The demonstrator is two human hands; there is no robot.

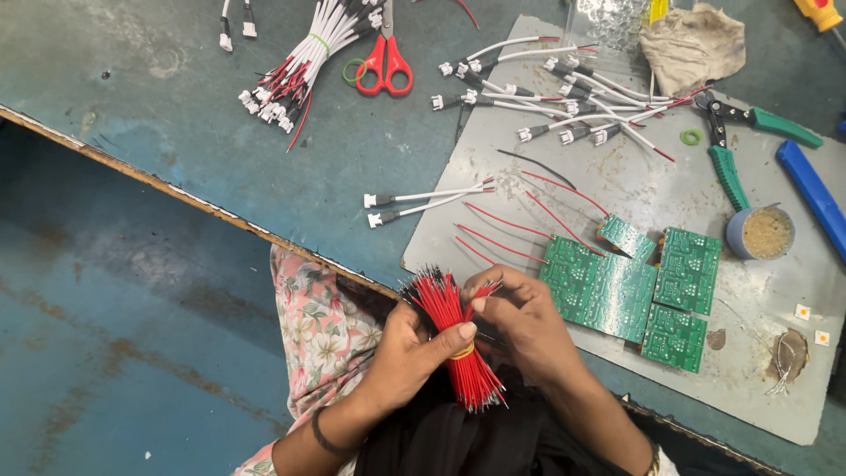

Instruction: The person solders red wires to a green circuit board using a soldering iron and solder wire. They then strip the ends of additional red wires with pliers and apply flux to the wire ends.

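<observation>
Left hand [407, 345] clamped around a red wire bundle [454, 339], right hand [518, 319] fingers pinch one strand free beside green circuit boards [617, 286].

Electronics workshop: circuit boards [608, 291], wire cutters [736, 141], worn workbench [176, 106].

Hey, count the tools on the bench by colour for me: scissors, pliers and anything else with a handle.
Red-handled scissors: 1
Green-handled pliers: 1
Blue-handled tool: 1
Yellow and red screwdriver handle, cut off by the top edge: 1
Total: 4
</observation>
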